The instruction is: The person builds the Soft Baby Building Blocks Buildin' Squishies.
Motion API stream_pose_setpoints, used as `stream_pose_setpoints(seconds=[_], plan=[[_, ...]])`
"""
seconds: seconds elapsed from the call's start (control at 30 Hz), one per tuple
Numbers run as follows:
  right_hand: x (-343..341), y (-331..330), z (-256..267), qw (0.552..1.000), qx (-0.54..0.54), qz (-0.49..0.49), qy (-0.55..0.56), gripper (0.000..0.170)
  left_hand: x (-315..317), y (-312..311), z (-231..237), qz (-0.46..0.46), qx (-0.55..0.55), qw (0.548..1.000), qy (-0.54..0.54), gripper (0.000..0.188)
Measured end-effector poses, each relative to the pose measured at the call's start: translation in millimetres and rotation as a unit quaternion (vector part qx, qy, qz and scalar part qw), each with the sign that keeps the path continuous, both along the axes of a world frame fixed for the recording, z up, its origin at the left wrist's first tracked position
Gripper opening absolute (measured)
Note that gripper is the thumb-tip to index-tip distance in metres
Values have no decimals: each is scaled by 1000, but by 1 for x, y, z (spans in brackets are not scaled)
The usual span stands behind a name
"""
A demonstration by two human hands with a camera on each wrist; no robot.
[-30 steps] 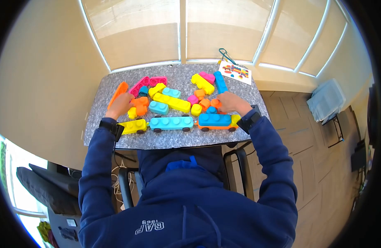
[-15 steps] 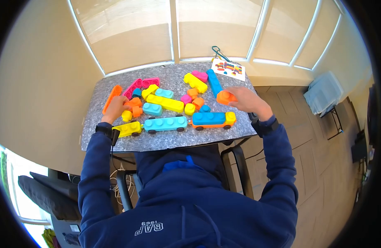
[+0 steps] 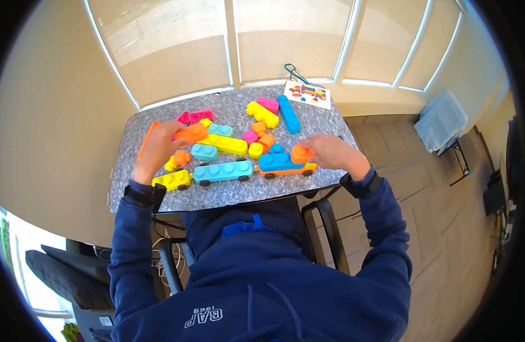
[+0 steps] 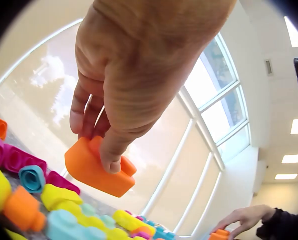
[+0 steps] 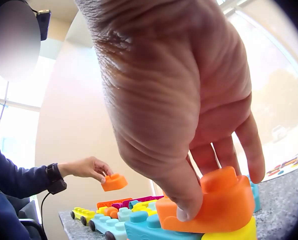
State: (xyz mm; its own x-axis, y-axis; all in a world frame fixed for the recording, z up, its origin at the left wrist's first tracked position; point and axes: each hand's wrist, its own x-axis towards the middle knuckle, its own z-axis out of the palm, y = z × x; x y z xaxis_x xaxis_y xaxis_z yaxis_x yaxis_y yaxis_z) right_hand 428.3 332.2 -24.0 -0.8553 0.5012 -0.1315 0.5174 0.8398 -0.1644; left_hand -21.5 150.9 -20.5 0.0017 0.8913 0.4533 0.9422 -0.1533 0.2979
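Note:
Between its thumb and fingers, my left hand [image 3: 156, 149] pinches an orange block [image 4: 96, 167], lifted above the loose blocks. My right hand [image 3: 335, 153] grips another orange block [image 5: 209, 202] by its sides. This one sits right over the front end of the toy train, at the yellow block [image 5: 236, 231] beside the dark blue block [image 3: 275, 162]. Both ride on an orange wheeled base [image 3: 284, 171]. Behind it, a light blue car [image 3: 223, 171] and a yellow car [image 3: 171, 180] stand in line along the table's near side.
Loose blocks lie beyond the train, among them a long yellow block [image 3: 225, 144], a light blue block [image 3: 205, 152] and pink pieces [image 3: 202, 115]. A long blue block [image 3: 288, 114] and a yellow one [image 3: 262, 114] lie further back. A picture card [image 3: 308, 94] rests at the far right corner.
My left hand has lifted an orange block off the table and moved it up and right. My right hand first raised its orange block, then brought it back over the train's front end.

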Motion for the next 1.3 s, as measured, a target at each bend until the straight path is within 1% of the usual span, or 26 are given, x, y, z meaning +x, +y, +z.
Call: stream_pose_setpoints(seconds=[0.03,0.1,0.13,0.2,0.23,0.3,0.33,0.4,0.43,0.57,0.63,0.7,0.97,1.03,1.1,1.17,1.23,1.3], plan=[[-1,0,-1,1000,3,3,-2,53,15,5,2,3,3,1000,-2,32],[1,2,-3,1000,-7,3,10,52,48,14,5,-76,17,996,-54,31],[2,4,-4,1000,-4,6,7,52,64,18,6,-73,20,996,-57,31],[4,7,-6,999,-19,25,33,54,94,27,7,-144,-29,982,-116,29],[6,9,-8,999,-16,28,30,54,105,32,3,-141,-26,983,-119,29],[8,11,-11,997,-28,40,58,56,122,44,-10,-203,-39,970,-127,29],[8,11,-10,997,-28,43,56,56,129,49,-16,-201,-38,970,-129,29],[9,10,-7,996,-42,49,62,58,141,58,-25,-225,-42,968,-105,30],[10,12,-9,996,-43,49,62,58,146,62,-27,-225,-68,964,-121,30],[17,21,-25,992,-57,56,95,60,159,73,-35,-222,-74,964,-123,29],[19,24,-30,990,-59,62,110,61,163,78,-39,-221,-87,966,-102,27],[20,27,-34,986,-57,81,134,62,166,81,-45,-219,-82,967,-104,26],[19,20,-29,987,-62,70,130,63,171,84,-52,-202,-76,971,-104,26],[20,21,-31,987,-57,72,131,63,169,87,-60,-212,-52,973,-81,30],[20,22,-34,988,-55,69,130,64,168,90,-69,-220,-53,970,-87,32],[21,23,-37,987,-53,71,134,64,171,90,-68,-228,-54,968,-92,35],[20,23,-36,986,-51,74,137,64,175,91,-66,-249,-101,956,-116,38],[20,22,-35,989,-55,62,126,65,177,93,-70,-246,-94,958,-114,36]])
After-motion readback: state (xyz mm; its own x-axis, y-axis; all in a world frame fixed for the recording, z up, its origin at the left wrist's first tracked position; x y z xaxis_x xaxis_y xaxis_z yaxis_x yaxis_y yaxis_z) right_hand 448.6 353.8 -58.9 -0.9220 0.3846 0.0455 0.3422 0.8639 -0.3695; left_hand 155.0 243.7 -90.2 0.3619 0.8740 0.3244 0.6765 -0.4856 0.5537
